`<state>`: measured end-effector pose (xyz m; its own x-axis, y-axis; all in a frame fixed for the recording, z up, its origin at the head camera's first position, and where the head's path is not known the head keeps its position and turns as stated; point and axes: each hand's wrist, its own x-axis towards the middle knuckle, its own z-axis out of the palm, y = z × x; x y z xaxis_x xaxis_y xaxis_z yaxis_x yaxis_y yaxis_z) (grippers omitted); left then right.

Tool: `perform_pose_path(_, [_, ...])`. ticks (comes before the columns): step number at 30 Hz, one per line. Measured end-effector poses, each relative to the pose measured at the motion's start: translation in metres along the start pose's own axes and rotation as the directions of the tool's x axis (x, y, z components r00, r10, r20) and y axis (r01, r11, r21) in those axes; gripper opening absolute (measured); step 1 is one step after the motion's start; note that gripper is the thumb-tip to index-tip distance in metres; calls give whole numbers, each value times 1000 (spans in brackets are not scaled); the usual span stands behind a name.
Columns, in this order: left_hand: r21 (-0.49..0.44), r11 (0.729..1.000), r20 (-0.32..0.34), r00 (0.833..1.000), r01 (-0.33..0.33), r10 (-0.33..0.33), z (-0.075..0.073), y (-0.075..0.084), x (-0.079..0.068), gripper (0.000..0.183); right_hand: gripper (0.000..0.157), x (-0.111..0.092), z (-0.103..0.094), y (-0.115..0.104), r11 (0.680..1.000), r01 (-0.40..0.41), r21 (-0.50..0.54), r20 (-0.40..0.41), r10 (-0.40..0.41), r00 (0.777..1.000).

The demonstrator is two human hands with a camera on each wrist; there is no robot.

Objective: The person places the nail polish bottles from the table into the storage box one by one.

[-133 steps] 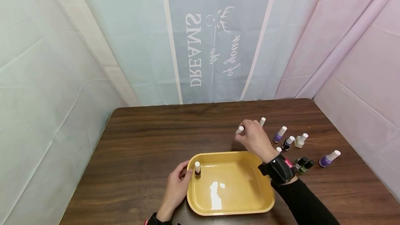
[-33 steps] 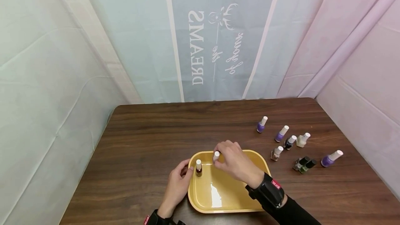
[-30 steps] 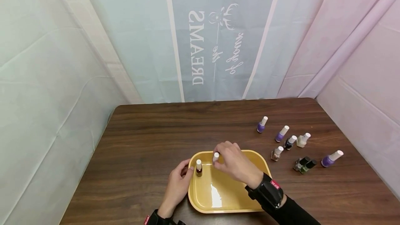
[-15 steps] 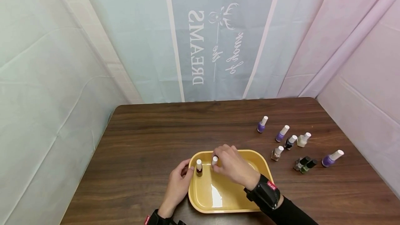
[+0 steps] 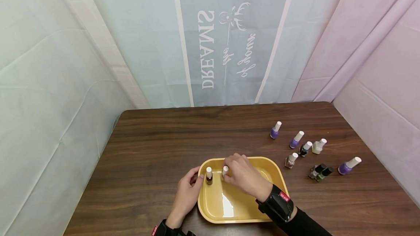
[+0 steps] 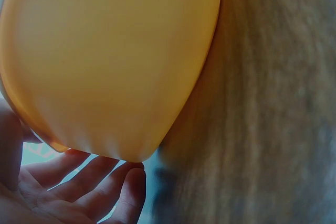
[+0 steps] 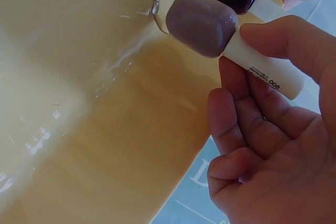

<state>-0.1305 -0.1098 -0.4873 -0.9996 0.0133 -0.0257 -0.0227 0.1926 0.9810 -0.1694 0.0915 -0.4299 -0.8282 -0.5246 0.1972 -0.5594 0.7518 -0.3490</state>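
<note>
Cloth [image 5: 49,83] hangs at far left, cut off by the head view's edges. A wristband [image 5: 164,228] shows only in part at the bottom; beyond it the left hand [image 5: 187,192] holds the tray [image 5: 242,210] at its left end, thumb at the rim and fingers outside. The left wrist view of that grip is dim and blurred.

Inside the tray, near that thumb, stands a dark bottle [image 5: 209,180] with a white cap; the right wrist view cuts off its base. Just right of it, also within the tray, is the mauve bottle [image 7: 202,24], its white cap pinched between thumb and fingers of the right hand [image 5: 242,174]. From above, the fingers hide its glass, and I cannot tell whether its base touches the tray floor. The cap reads "008"; the finer print is illegible. A black sleeve [image 5: 305,225] runs off the bottom edge.

Farther right on the table [image 5: 147,148] are a purple bottle [image 5: 273,133], a clear bottle [image 5: 290,162], a second purple bottle [image 5: 293,143], a black bottle [image 5: 303,152], two black-capped bottles [image 5: 316,170] overlapping and hard to separate, a pale bottle [image 5: 317,148] and a third purple bottle [image 5: 344,168].
</note>
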Motion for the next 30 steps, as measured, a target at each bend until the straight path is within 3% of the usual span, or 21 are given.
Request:
perform_pose_path(19, [-22, 1000, 7, 1000, 2, -2, 1, -1, 0, 34, 13, 1, 3, -1, 1000, 5, -10, -12, -5, 1000])
perform_pose_path(30, [14, 1000, 2, 1000, 9, -9, 1, -1, 1, 32, 15, 0, 5, -1, 999, 10, -33, -32, -11, 999])
